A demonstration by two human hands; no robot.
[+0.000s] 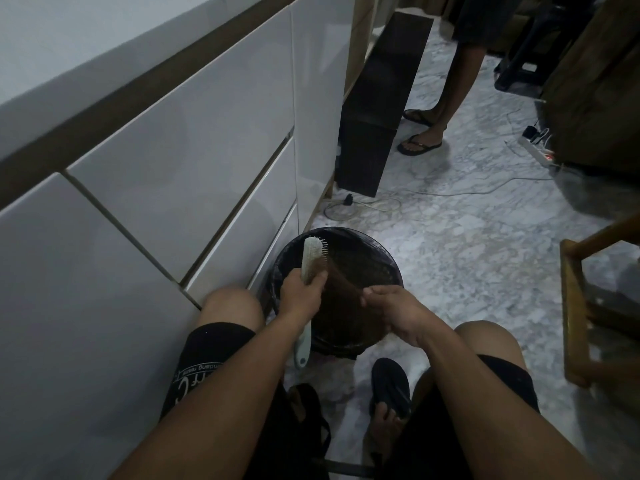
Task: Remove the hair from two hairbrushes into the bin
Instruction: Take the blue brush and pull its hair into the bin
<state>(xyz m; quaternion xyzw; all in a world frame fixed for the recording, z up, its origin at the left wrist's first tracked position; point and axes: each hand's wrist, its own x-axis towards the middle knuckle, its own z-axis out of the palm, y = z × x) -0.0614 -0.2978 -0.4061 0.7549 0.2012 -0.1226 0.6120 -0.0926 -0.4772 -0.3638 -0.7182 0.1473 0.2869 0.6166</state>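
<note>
A pale green-white hairbrush (310, 255) stands nearly upright over the black round bin (388, 261), bristles facing right. My left hand (300, 295) grips it at the neck, and its handle sticks out below my wrist. A brown sheet of hair (341, 277) stretches from the bristles down to my right hand (391, 308), which pinches its lower end above the bin's opening. Only one hairbrush is in view.
White cabinet drawers (180, 174) run along the left. A dark panel (377, 98) leans beyond the bin. Another person's legs in flip-flops (420, 143) stand on the marble floor. Cables and a power strip (538, 152) lie at right; a wooden frame (581, 306) stands at the right edge.
</note>
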